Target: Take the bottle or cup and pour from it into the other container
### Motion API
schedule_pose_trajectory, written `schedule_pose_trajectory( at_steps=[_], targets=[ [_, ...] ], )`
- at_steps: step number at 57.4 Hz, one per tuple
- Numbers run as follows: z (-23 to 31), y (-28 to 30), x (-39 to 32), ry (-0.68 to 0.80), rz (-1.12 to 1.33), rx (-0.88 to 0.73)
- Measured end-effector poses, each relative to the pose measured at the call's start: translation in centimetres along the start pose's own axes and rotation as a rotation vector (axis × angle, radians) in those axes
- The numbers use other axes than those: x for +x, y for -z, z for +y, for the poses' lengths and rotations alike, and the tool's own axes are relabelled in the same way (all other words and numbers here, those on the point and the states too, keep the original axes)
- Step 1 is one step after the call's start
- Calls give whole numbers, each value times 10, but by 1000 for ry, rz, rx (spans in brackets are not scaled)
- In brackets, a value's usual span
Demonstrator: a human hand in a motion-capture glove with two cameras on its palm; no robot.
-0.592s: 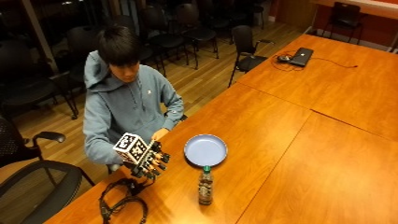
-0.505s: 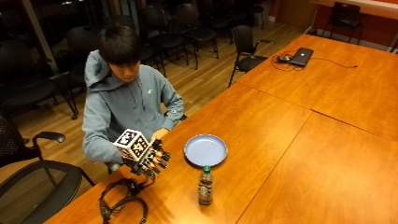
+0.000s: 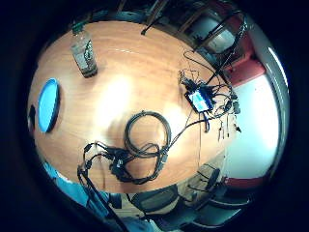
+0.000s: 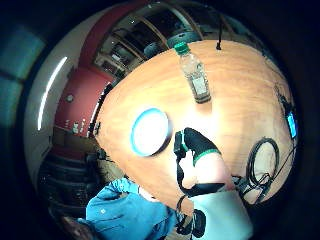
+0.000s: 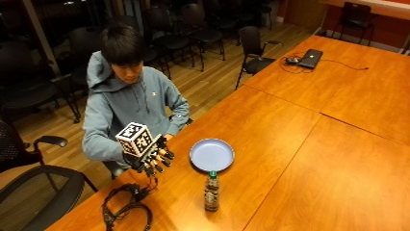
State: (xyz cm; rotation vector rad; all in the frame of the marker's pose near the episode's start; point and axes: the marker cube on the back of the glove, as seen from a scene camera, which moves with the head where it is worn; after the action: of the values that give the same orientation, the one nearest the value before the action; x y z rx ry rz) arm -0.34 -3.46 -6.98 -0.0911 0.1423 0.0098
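Observation:
A clear bottle [image 5: 211,191] with a green cap and dark label stands upright on the wooden table [image 5: 288,144] near its front edge. Just behind it lies a round blue plate [image 5: 212,155]. My gloved right hand [image 5: 152,158] hovers above the table's edge, left of the plate, with its fingers spread and nothing in them. The little finger side palm view looks down on the bottle [image 3: 84,52] and the plate [image 3: 48,105]. In the thumb side palm view the gloved thumb [image 4: 196,144] shows beside the plate [image 4: 150,131], with the bottle [image 4: 195,75] further off.
A coil of black cables [image 5: 128,212] lies on the table below the hand, seen also as the cable coil [image 3: 147,135]. A small lit device [image 3: 200,100] sits among wires. A laptop [image 5: 311,57] rests far across the table. Office chairs [image 5: 38,187] stand around.
The gloved hand has risen a little above the table edge. Bottle and plate have stayed where they were.

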Motion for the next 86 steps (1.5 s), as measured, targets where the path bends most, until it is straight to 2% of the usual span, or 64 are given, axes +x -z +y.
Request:
schedule_pose_trajectory(
  at_steps=[29, 41, 64, 76, 86],
  targets=[
    [-15, 30, 31, -32, -1, -20],
    [-26, 15, 50, -38, -140, -24],
    [-63, -42, 76, -46, -513, 0],
    [-84, -86, 64, -18, -694, 36],
    [-104, -125, 43, -10, -846, -7]
  ],
)
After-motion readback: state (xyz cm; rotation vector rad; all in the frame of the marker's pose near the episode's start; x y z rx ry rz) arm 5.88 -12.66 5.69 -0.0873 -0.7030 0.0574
